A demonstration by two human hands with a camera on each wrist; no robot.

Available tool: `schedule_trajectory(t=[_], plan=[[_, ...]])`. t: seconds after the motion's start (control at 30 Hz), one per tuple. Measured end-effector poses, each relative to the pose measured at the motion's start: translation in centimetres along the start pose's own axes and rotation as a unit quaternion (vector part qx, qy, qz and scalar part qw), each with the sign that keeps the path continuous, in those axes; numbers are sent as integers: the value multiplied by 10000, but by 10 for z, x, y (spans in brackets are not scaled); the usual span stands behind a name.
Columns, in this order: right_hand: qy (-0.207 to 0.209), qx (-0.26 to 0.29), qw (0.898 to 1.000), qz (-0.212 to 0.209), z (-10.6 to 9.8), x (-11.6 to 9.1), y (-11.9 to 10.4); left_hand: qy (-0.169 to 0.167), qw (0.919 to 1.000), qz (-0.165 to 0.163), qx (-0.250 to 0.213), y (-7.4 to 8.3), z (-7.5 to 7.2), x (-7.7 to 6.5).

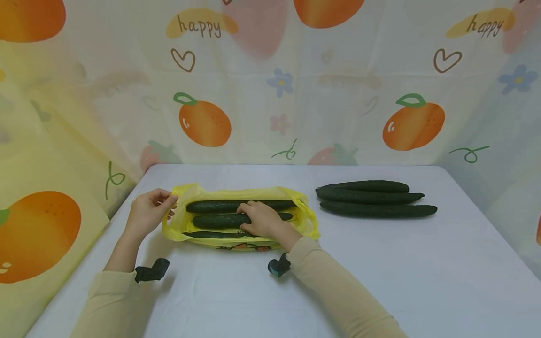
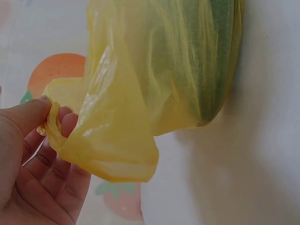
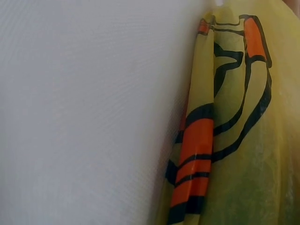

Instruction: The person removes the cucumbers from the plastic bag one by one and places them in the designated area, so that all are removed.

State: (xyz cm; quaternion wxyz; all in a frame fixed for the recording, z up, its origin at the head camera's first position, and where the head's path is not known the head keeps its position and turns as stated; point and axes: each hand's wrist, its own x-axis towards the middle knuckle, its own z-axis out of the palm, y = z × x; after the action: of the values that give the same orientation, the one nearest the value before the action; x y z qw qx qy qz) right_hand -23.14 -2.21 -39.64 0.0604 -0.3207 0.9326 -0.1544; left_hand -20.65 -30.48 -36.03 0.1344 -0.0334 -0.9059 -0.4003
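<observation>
Tabletop (image 1: 220, 300) leaves room fronting the yellow bag (image 1: 245, 193), left hand (image 1: 145, 211) pinching its edge, right hand (image 1: 266, 220) gripping a cucumber (image 1: 217, 221).

The bag (image 2: 110, 140) is glossy plastic, the table cover (image 3: 89, 112) matt, cloth-like.

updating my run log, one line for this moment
left hand: pinches yellow bag | right hand: grips middle cucumber inside | three cucumbers: on table

Table (image 1: 220, 298): white, finely textured top, rounded at the far corners
Yellow bag (image 1: 249, 193): lies directly on it, left of centre, lengthwise, mouth open
Dark green cucumbers (image 1: 372, 196): three, side by side on the right, apart from the bag
</observation>
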Motion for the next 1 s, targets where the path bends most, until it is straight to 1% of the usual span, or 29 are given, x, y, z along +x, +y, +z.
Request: schedule_trajectory(t=[0.23,0.47,0.73,1.0], plan=[[-11,115,9999,-83,-6,-1,1,9,10000,-7,13,1,0,1],[-40,82,9999,-120,-7,-2,2,7,10000,-35,-7,1,2,1],[152,2,9995,-282,-16,-6,-1,-27,9998,-171,-56,2,2,0],[233,-102,9990,-368,-22,-11,-4,-21,9998,-188,-1,1,2,0]])
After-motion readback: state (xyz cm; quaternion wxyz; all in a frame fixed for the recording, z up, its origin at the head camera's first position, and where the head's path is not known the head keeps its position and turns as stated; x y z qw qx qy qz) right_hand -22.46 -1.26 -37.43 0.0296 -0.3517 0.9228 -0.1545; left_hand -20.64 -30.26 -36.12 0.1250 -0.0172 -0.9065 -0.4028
